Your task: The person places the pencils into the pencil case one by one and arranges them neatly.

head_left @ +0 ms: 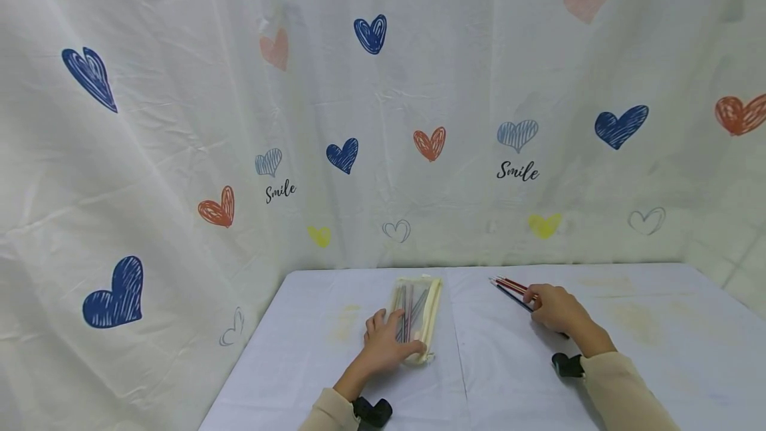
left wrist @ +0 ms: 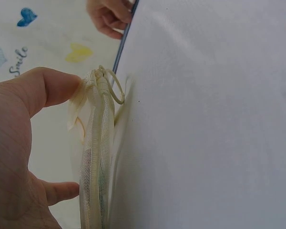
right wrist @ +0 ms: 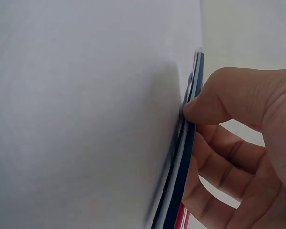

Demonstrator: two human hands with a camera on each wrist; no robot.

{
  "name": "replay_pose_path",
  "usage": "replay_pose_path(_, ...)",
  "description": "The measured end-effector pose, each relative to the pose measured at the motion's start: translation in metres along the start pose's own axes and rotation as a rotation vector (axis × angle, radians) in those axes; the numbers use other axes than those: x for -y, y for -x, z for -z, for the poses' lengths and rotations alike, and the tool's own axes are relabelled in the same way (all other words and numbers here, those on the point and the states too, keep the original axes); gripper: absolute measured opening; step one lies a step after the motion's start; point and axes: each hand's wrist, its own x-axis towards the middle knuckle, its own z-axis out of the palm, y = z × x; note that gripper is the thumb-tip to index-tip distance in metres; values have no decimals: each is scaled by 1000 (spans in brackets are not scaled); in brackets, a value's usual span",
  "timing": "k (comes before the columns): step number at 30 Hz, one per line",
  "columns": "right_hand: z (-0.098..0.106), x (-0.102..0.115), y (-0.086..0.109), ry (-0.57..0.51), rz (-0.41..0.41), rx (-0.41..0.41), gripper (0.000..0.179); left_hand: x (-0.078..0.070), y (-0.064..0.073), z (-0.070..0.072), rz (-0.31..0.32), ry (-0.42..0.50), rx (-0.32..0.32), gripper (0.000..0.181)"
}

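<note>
A see-through mesh pouch [head_left: 433, 314] with a cream zipper edge lies on the table, and slim pencils [head_left: 409, 308] show through it. My left hand [head_left: 385, 348] rests across its near part, fingers spread; in the left wrist view the thumb [left wrist: 57, 88] touches the pouch by the zipper's end loop. To the right, my right hand [head_left: 559, 311] pinches pencils between thumb and fingers. A dark blue pencil [right wrist: 183, 162] runs under the thumb in the right wrist view, with a red one [right wrist: 182, 217] behind it. Their tips point toward the table's back left.
A white cloth [head_left: 473, 384] with a crease covers the table. Behind it hangs a white curtain [head_left: 455, 231] printed with hearts and the word Smile. Black wrist mounts [head_left: 372, 412] sit under both wrists, close over the cloth.
</note>
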Motion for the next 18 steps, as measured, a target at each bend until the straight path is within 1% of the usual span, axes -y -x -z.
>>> replay_pose_path(8,0,2,0,-19,25,-20,26,-1,0,1,1,10,4,92)
replay_pose_path(13,0,4,2,-52,55,-33,28,-3,1,1,5,26,4,93)
replay_pose_path(18,1,5,3,-103,63,-52,30,-3,1,1,-1,21,0,94)
